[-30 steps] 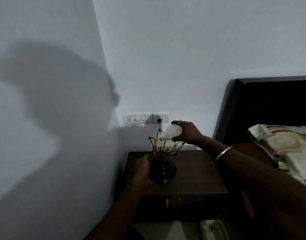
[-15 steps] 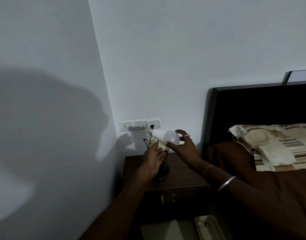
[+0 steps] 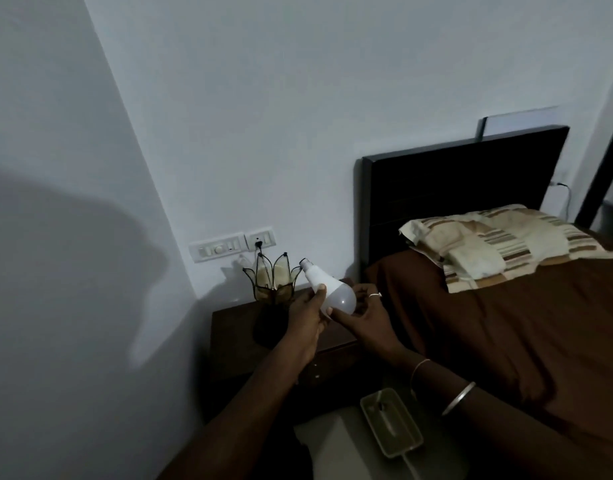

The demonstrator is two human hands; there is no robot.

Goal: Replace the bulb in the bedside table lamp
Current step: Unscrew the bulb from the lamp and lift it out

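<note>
The person holds a white bulb (image 3: 327, 289) in both hands, clear of the lamp (image 3: 273, 285), which stands on the bedside table (image 3: 235, 337) at about ten o'clock from the bulb; the left hand (image 3: 306, 318) grips its neck with a thumb on top; the right hand (image 3: 362, 315) cups the round end; the metal cap points toward eleven o'clock. The step looks like handling between removal and fitting; which bulb this is cannot be told. Next, the cap must be lined up with the socket among the petals.
</note>
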